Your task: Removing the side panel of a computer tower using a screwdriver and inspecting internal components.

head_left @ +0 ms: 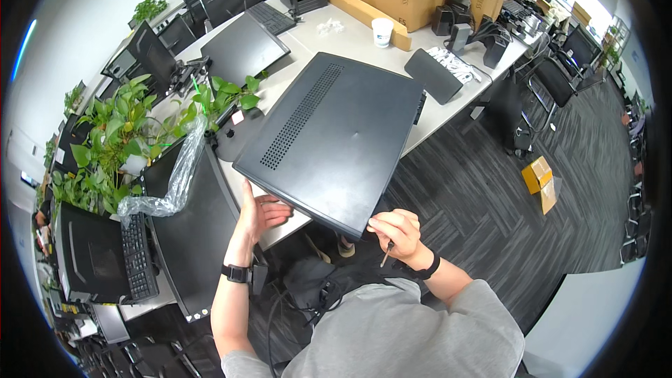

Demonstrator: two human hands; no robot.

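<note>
The right hand (397,231) holds a screwdriver (386,256) at the computer case's (343,147) near corner; the left hand (262,215) is spread wide by its near edge. The case overhangs the desk (308,43), its panel (378,101) apparently still fitted; whether anything is loosened, I cannot tell. It is black, with 1 vent strip (302,116) and 1 small dent (357,132).

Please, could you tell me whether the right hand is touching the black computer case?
Touching. The head view shows the right hand with its fingers against the near right corner of the black computer case.
</note>
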